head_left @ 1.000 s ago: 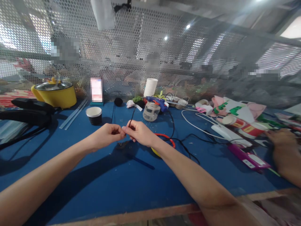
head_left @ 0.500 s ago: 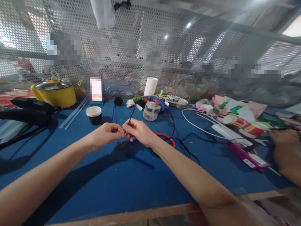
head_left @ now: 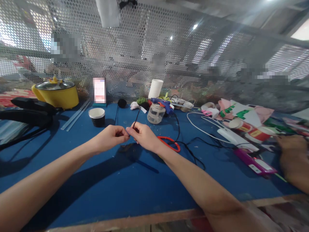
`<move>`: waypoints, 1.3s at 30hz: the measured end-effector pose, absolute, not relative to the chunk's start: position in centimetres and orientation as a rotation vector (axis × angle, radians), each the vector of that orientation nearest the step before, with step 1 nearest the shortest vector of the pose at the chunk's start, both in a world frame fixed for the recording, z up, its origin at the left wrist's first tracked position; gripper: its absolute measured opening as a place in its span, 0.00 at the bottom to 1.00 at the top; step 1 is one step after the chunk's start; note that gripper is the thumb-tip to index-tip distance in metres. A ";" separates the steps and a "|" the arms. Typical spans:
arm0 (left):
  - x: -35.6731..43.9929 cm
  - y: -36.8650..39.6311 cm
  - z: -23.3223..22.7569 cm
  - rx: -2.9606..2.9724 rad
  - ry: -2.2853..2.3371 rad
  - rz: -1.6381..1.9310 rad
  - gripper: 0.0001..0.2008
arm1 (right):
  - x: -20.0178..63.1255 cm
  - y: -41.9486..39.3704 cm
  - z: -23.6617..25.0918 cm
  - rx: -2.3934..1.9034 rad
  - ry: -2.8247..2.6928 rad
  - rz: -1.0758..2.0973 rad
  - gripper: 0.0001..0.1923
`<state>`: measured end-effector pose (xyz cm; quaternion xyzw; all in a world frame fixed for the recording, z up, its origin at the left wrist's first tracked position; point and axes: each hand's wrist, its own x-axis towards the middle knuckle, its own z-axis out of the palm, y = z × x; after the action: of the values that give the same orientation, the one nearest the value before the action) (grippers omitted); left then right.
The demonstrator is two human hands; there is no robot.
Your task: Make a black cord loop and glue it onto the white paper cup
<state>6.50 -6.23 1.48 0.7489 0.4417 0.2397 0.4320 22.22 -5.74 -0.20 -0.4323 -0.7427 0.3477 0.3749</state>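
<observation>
My left hand (head_left: pixel 109 138) and my right hand (head_left: pixel 146 138) meet fingertip to fingertip above the blue table (head_left: pixel 116 196). A thin black stick (head_left: pixel 137 116) slants up out of the right hand's pinch. Black yarn (head_left: pixel 116 115) runs from a black yarn ball (head_left: pixel 122 103) down behind my left hand, whose thumb and finger are pinched together. The tiny part held between the fingertips is mostly hidden. Just left of the hands stands a black-and-white paper cup (head_left: pixel 97 117). Scissors with a red-orange handle (head_left: pixel 172 146) lie partly under my right forearm.
A clear jar (head_left: pixel 155 113) and a blue glue gun (head_left: pixel 164 104) stand behind the hands. At left are a yellow pot (head_left: pixel 60 96) and clear glue sticks (head_left: pixel 76 116). A purple power strip (head_left: pixel 253 162), cables and another person's arm (head_left: pixel 293 161) occupy the right. Metal mesh (head_left: pixel 135 64) rises behind.
My fingers have shifted slightly at the meeting point, and the right hand's lower fingers are more tucked in. More of the black stick shows above the right hand.
</observation>
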 end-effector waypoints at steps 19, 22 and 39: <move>7.0 -6.8 1.7 1.667 1.072 0.613 0.09 | 21.9 -5.6 -0.6 -0.893 -1.715 1.268 0.17; 7.0 -6.8 1.6 1.684 1.065 0.622 0.09 | 21.8 -5.6 -0.6 -0.930 -1.705 1.233 0.17; 6.4 -5.9 1.3 1.934 1.138 0.633 0.08 | 22.1 -5.5 -0.8 -1.024 -1.820 1.020 0.11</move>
<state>6.39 -5.92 1.32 0.7625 0.4486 0.2495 0.3939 22.13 -5.48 -0.84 -0.4042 -0.7185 0.4027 0.3977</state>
